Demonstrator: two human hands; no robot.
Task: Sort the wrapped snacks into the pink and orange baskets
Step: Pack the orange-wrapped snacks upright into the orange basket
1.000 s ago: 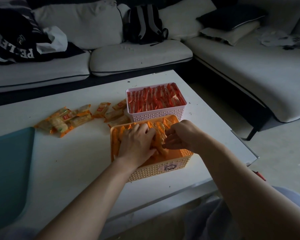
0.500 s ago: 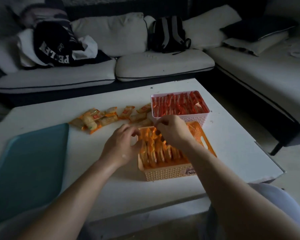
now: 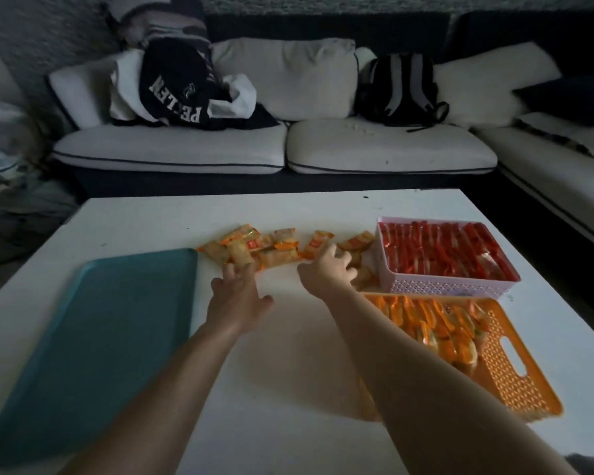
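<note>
a dim home living room: a white l-shaped sofa point(image 3: 275, 145) with loose cushions, a backpack point(image 3: 400, 89) and a heap of clothes point(image 3: 182, 94) left on it, and a low white coffee table point(image 3: 144, 217) set in front.

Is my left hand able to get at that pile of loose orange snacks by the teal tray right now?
Probably yes: the left hand is open, fingertips already at the pile of loose orange snacks, with only bare white table around.

Bare forearms, no sleeves.
No rings, watch or gloves seen on left hand point(image 3: 238, 296) or right hand point(image 3: 326, 270); grey cloth at near right corner.
</note>
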